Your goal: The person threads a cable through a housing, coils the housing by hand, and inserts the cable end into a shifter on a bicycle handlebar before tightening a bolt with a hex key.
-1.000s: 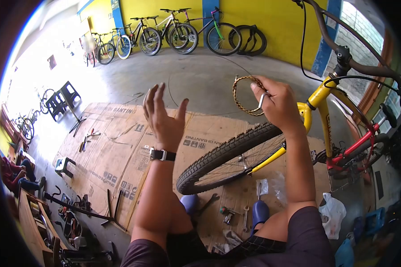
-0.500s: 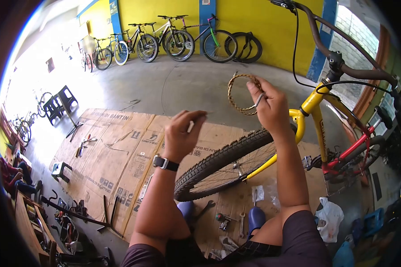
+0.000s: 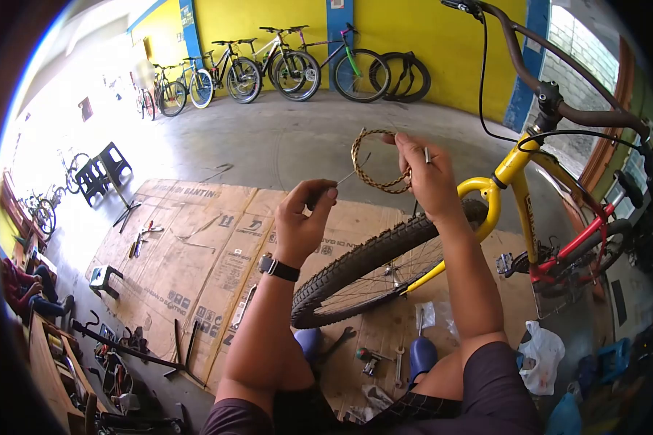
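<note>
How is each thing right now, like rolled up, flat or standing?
Right hand: closed, gripping
Left hand: closed, pinching
Braided cable: coiled in a loop
Thin wire: pinched
Watch: strapped on
Front wheel: fitted to the yellow bike
Cardboard: spread flat
Small stool: standing
White bag: crumpled

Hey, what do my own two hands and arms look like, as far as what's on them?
Your left hand is ungloved, with a black-strapped, silvery-edged watch at the wrist. Your right hand is ungloved, without a watch. Both sleeves are short and dark purplish-grey.
</note>
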